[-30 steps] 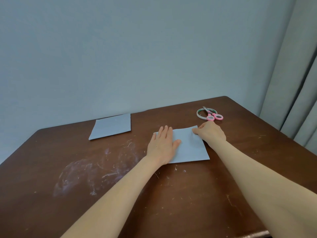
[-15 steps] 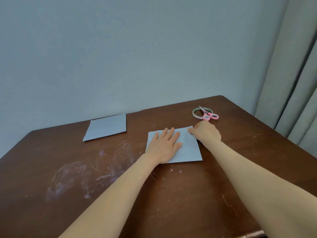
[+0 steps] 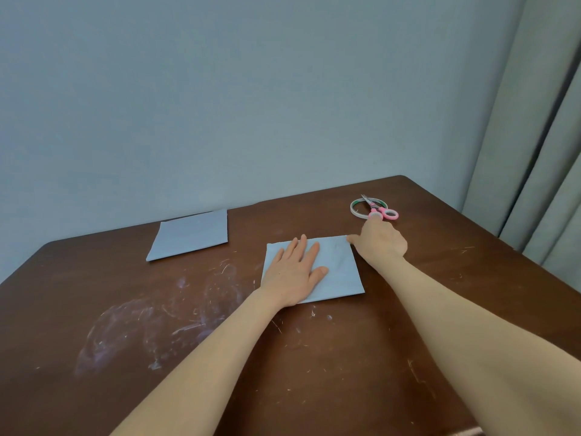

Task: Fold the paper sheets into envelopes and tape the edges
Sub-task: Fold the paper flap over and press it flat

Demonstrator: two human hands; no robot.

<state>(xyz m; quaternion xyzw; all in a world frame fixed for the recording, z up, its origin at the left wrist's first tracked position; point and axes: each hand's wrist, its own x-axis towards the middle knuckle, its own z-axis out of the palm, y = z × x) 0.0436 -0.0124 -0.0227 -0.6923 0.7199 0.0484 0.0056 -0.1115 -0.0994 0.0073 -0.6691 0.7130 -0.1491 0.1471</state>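
A folded light-blue paper sheet (image 3: 341,272) lies flat on the brown table (image 3: 314,357). My left hand (image 3: 297,273) presses on its left half with straight, spread fingers. My right hand (image 3: 380,240) is at the sheet's far right corner, where its thumb touches the paper edge. Its fingers stretch out toward the pink-handled scissors (image 3: 382,212) and hold nothing. The scissors lie across a roll of tape (image 3: 356,207) just beyond that hand. A second light-blue sheet (image 3: 190,234) lies at the far left, near the wall.
The table butts against a plain wall at the back. A grey curtain (image 3: 540,152) hangs past the right edge. Pale scuff marks (image 3: 151,325) cover the table's left part.
My right hand has let go of the sheet's far right corner and shifted toward the scissors and tape. My left hand stays flat on the sheet. The camera has shifted slightly.
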